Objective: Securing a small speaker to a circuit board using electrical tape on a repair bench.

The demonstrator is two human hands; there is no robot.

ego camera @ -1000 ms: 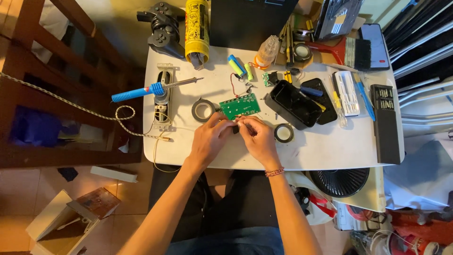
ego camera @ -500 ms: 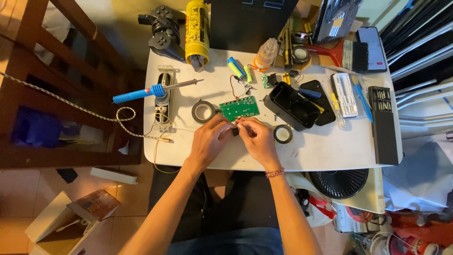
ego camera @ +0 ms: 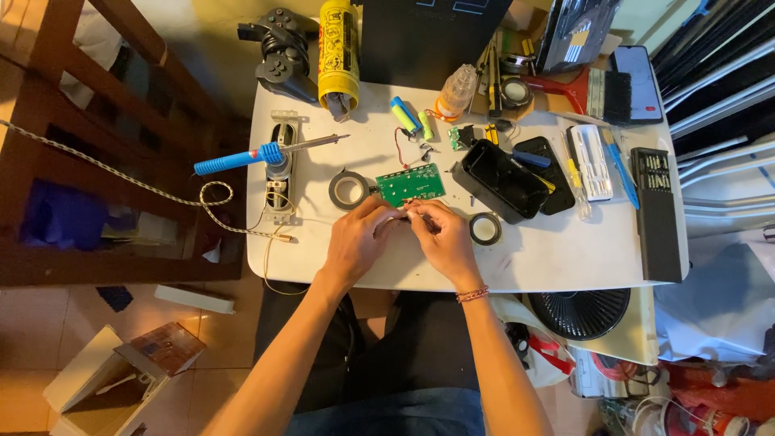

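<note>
White table [ego camera: 565, 258]: both hands [ego camera: 404, 238] near its front edge.

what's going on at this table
A person sits at a small white table crowded with tools. Both hands meet just below a green circuit board: the left hand and right hand pinch something small between the fingertips, too small to identify. A blue-handled soldering iron rests on its stand to the left, and two tape rolls lie near the hands.
</note>
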